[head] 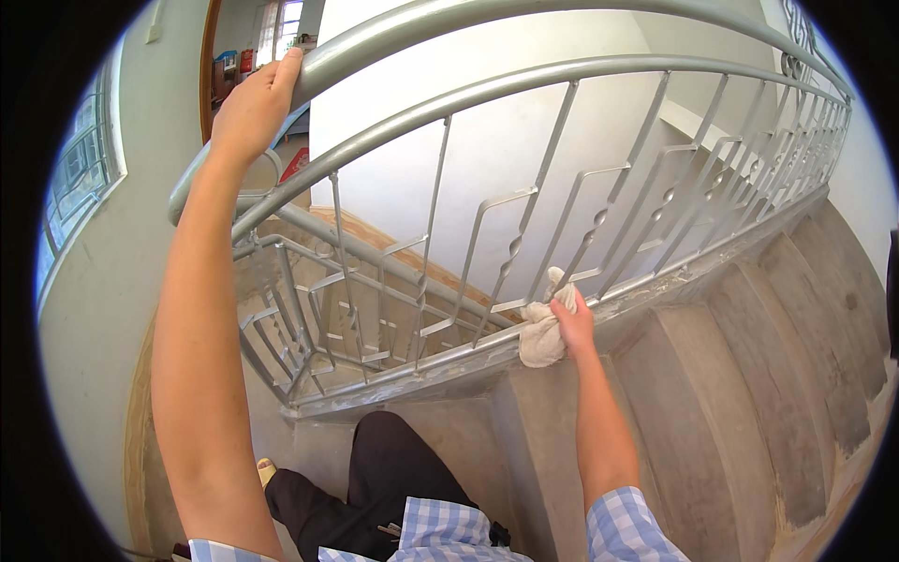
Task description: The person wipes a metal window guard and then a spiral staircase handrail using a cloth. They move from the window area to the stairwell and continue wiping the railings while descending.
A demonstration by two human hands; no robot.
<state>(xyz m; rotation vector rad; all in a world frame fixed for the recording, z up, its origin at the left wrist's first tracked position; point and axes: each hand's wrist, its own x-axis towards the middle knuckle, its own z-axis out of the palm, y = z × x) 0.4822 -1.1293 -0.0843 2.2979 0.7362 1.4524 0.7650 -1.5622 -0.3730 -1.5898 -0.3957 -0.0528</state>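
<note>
My left hand (254, 105) grips the thick grey-painted top handrail (393, 38) of a metal stair railing, near its lower end. Lower and to the right, my right hand (574, 323) holds a whitish cloth (544, 337). The cloth is wrapped about the foot of a baluster, just above the bottom rail (449, 357). A slimmer second rail (491, 98) runs below the handrail. Between it and the bottom rail stand thin balusters, some with a twisted section (515, 247) and bent flat-bar pieces. Part of the baluster inside the cloth is hidden.
Concrete steps (674, 393) climb to the right. My bent knee (383, 435) is close to the railing's base. Beyond the railing, a lower flight with its own rail (393, 270) goes down beside a white wall (449, 183). A barred window (81, 175) is at left, near a doorway (211, 70).
</note>
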